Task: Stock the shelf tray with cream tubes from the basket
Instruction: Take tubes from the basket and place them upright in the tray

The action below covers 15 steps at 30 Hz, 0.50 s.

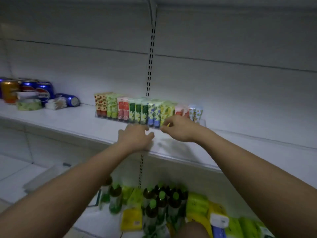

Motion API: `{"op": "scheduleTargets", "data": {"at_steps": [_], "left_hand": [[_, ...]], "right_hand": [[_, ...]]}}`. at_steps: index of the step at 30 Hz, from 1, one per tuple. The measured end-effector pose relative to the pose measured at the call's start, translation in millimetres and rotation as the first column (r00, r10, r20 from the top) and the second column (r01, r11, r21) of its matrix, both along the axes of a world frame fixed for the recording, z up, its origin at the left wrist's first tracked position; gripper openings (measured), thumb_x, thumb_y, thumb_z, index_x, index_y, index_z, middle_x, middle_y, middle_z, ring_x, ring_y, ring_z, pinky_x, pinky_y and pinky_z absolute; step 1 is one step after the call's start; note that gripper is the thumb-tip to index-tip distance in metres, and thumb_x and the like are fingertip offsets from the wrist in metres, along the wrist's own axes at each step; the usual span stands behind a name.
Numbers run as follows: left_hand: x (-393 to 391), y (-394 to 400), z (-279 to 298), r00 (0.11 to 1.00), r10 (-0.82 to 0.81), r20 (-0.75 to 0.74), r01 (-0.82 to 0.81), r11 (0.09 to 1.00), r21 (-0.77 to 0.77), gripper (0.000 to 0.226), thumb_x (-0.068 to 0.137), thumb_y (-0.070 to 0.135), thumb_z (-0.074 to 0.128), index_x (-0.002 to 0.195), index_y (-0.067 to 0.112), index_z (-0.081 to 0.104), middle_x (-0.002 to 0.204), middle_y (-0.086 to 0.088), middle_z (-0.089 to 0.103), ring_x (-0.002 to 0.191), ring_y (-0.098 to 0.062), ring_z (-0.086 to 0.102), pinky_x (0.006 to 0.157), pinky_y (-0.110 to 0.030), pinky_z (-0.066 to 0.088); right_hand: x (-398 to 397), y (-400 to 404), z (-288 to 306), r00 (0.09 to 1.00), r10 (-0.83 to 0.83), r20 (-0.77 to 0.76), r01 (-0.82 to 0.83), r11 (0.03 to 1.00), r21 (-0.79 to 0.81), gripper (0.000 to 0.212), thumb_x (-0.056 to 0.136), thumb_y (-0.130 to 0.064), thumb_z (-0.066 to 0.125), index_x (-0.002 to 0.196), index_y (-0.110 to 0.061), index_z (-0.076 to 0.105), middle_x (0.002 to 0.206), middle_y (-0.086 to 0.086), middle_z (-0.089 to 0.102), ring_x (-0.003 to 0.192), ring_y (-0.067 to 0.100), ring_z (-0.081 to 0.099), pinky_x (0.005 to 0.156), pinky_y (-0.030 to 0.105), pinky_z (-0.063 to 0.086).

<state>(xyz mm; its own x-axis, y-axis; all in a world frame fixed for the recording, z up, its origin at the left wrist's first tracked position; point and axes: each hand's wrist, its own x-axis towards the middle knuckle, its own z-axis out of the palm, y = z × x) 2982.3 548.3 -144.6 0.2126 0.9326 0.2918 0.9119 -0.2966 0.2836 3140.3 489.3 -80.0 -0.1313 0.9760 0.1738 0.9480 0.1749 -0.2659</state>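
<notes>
Both hands work at a clear plastic shelf tray (202, 121) packed with upright patterned cream tubes (137, 112): right hand (180, 128) pinching a yellowish tube (167, 125), left hand (135, 137) loosely spread and empty, where a careless nudge could topple the row.

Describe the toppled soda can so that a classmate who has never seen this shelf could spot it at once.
Find the white shelf, then the cluster of cans at its left end. The blue can at the cluster's right edge lies on its side; the others stand upright.

Bare shelf (68, 124) between cans (34, 91) and tube-packed tray (203, 121); open air above tubes (147, 110).
</notes>
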Motion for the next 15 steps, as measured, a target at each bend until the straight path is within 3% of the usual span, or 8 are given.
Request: {"op": "scheduleTargets", "data": {"at_steps": [3,7,11,15], "left_hand": [[-46,-25,-10,0.998,0.052,0.023,-0.054,0.991,0.121,0.047,0.090,0.056,0.043,0.127,0.031,0.056,0.131,-0.006,0.056,0.118,-0.030,0.051,0.096,-0.046,0.039],[-99,-56,-44,0.989,0.068,0.131,-0.100,0.962,0.255,0.042,0.090,0.051,0.043,0.117,0.024,0.062,0.119,-0.008,0.061,0.108,-0.031,0.055,0.088,-0.044,0.046],[-129,-68,-108,0.971,0.168,0.173,-0.176,0.984,0.034,0.037,0.089,0.047,0.045,0.114,0.026,0.062,0.115,-0.008,0.064,0.103,-0.031,0.059,0.088,-0.043,0.049],[-134,-70,-190,0.966,0.230,0.118,-0.196,0.950,-0.244,0.033,0.090,0.042,0.050,0.115,0.023,0.063,0.111,-0.011,0.066,0.103,-0.033,0.060,0.085,-0.039,0.050]], "right_hand": [[-31,-19,-21,0.996,0.088,-0.019,-0.088,0.996,0.029,0.035,0.096,-0.049,0.047,0.114,-0.023,0.062,0.120,0.002,0.063,0.098,0.020,0.058,0.084,0.034,0.047],[-70,-42,-69,0.986,0.163,-0.039,-0.161,0.986,0.053,0.033,0.094,-0.051,0.047,0.112,-0.028,0.062,0.113,-0.003,0.065,0.096,0.019,0.059,0.085,0.038,0.051],[-96,-49,-138,0.972,0.194,-0.133,-0.201,0.979,-0.044,0.027,0.092,-0.042,0.053,0.108,-0.024,0.066,0.109,0.003,0.068,0.098,0.023,0.062,0.086,0.037,0.051],[-112,-41,-220,0.961,0.119,-0.249,-0.185,0.947,-0.261,0.024,0.092,-0.037,0.055,0.100,-0.018,0.067,0.094,0.003,0.066,0.085,0.023,0.060,0.075,0.035,0.050]]}}
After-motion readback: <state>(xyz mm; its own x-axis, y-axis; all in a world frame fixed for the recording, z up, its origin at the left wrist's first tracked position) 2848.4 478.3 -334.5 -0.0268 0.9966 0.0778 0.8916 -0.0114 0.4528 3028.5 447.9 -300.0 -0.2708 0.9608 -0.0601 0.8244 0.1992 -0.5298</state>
